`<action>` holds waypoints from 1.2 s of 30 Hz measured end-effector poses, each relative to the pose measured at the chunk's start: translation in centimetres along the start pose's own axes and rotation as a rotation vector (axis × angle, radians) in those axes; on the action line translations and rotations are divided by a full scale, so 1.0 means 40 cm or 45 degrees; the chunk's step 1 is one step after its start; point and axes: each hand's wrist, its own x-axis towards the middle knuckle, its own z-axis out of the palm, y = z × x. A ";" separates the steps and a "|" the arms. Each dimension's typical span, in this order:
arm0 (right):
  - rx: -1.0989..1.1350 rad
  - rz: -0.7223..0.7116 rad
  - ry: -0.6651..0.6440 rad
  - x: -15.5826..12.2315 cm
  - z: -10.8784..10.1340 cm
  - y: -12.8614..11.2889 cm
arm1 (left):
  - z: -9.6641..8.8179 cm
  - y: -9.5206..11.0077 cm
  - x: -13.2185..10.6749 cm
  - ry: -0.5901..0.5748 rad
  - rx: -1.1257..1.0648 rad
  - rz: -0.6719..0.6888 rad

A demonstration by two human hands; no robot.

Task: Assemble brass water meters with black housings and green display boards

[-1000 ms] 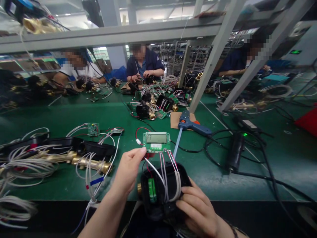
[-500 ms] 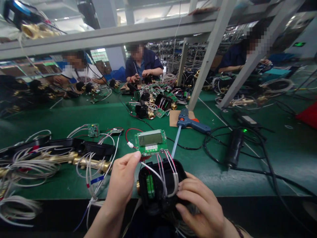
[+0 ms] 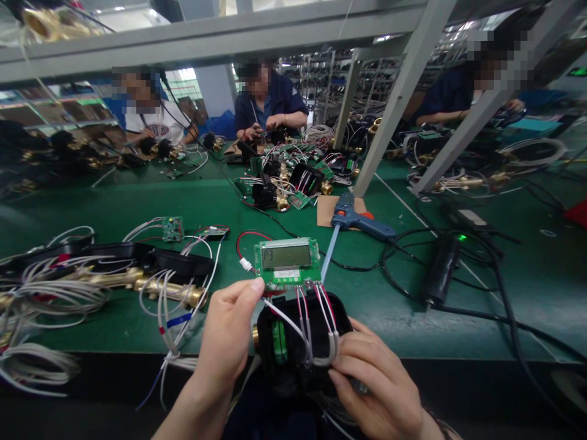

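My left hand [image 3: 232, 327] pinches the lower left corner of a green circuit board [image 3: 287, 275], whose grey display [image 3: 287, 257] reads "P3". White and red wires [image 3: 326, 308] run from the board down into a black plastic housing [image 3: 288, 382]. Inside the housing, at its left, sits a green cylinder [image 3: 279, 341], and a brass fitting [image 3: 255, 338] pokes out of its left side. My right hand [image 3: 378, 379] is closed around the housing's right edge, fingertips against the grey cable. A red and black lead with a white connector [image 3: 245, 264] hangs off the board's left.
Brass pipes [image 3: 172, 290] with coiled white cables lie at left. A blue glue gun [image 3: 362, 221] rests on cardboard beyond the board. A black electric screwdriver-like cylinder [image 3: 440, 269] and cords lie at right. Metal posts [image 3: 398, 91] cross the bench; several people work opposite.
The circuit board has tipped up slightly and sits a little further right. My right hand has shifted slightly along the housing's edge. The camera view has moved a bit.
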 end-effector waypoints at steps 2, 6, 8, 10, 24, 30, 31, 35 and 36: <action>-0.010 0.005 0.007 0.000 0.000 -0.001 | 0.001 0.001 -0.002 -0.010 -0.007 0.008; -0.024 0.010 0.021 -0.006 0.002 -0.002 | 0.002 0.002 -0.004 -0.014 -0.001 0.013; -0.026 0.015 0.016 -0.009 0.002 -0.002 | 0.002 0.003 -0.006 -0.014 -0.001 0.012; -0.025 0.014 0.013 -0.011 0.002 -0.002 | 0.002 0.005 -0.008 -0.013 -0.009 0.006; -0.041 0.023 0.016 -0.014 0.006 -0.004 | -0.020 -0.014 -0.025 0.006 -0.002 0.049; -0.030 0.020 0.000 -0.009 0.000 -0.004 | -0.022 -0.012 -0.024 0.017 0.021 0.041; -0.021 0.016 0.000 -0.008 -0.003 -0.003 | -0.021 -0.012 -0.024 0.029 0.020 0.041; 0.028 0.011 -0.053 0.000 -0.016 -0.002 | -0.021 -0.009 -0.026 0.038 0.004 0.032; 0.033 0.019 -0.061 0.003 -0.019 -0.002 | -0.021 -0.009 -0.027 0.035 -0.002 0.026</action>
